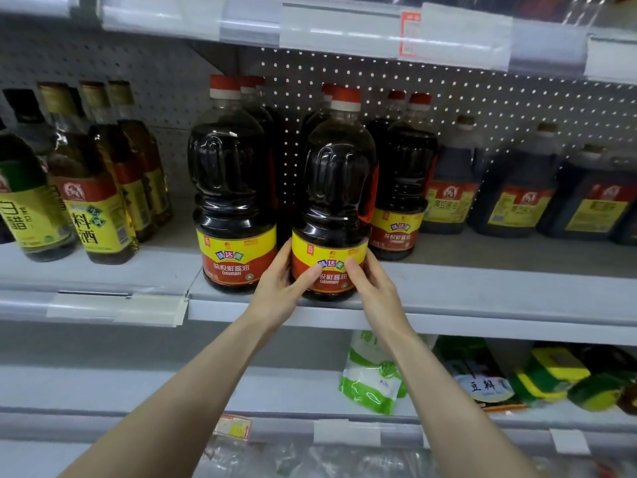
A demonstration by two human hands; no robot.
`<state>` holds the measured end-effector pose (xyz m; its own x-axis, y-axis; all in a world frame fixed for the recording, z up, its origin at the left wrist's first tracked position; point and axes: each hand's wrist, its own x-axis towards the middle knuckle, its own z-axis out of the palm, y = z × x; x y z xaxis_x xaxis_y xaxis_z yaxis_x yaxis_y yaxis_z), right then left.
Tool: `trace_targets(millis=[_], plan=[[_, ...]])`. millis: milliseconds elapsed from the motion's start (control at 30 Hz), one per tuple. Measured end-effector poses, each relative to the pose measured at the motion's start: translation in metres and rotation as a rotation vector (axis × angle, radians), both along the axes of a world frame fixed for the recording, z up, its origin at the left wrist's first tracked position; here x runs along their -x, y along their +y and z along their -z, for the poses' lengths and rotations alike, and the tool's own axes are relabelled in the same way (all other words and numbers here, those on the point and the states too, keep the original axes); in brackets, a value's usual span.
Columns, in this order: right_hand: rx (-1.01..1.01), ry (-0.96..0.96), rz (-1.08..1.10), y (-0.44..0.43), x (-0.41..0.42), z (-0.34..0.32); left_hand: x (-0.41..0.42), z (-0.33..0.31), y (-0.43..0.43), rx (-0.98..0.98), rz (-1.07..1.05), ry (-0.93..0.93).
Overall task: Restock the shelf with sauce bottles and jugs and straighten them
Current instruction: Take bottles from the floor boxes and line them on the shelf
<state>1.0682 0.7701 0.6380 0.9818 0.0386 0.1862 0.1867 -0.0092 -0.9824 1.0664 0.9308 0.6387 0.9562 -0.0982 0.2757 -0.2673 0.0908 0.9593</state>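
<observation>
Both hands clasped the base of one soy sauce jug (336, 188) at the centre of the frame. The left hand (277, 291) wrapped its left flank with the thumb laid across the label, and the right hand (374, 288) mirrored it on the other flank, thumb also on the label's front. Held low and from both sides, a tall, full jug could be turned or slid without tipping, which was likely why the grasp sat at the bottom and not at the neck.

The jug stood upright at the front lip of the shelf (482, 305), label facing out, heading a row of red-capped jugs behind it. Just left of centre a matching jug (234, 188) fronted its own row, close beside it. The held one seemed slightly further forward, so I judged the step to be squaring it into line with that neighbour.

At the left of the frame stood cooking wine bottles (100, 208); at the right, squat dark jugs (517, 198). Lower right, on the shelf beneath, lay green-and-white bags (372, 377).
</observation>
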Motion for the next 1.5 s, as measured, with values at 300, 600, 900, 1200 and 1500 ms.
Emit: trace_targets(millis=[300, 600, 900, 1200, 1500], plan=[[-0.014, 0.012, 0.019, -0.003, 0.000, -0.002, -0.001, -0.001, -0.005, -0.056, -0.009, -0.010], [-0.076, 0.058, -0.024, -0.003, 0.000, -0.005, 0.004, -0.001, -0.002, -0.007, -0.021, 0.048], [-0.087, 0.040, 0.014, -0.005, 0.001, -0.006, -0.002, 0.000, 0.000, -0.083, 0.008, 0.070], [-0.041, 0.038, 0.020, -0.004, 0.002, -0.006, -0.007, 0.000, 0.002, -0.143, 0.049, 0.100], [-0.052, 0.052, 0.031, -0.002, 0.002, -0.009, -0.006, -0.005, 0.002, -0.185, 0.058, 0.124]])
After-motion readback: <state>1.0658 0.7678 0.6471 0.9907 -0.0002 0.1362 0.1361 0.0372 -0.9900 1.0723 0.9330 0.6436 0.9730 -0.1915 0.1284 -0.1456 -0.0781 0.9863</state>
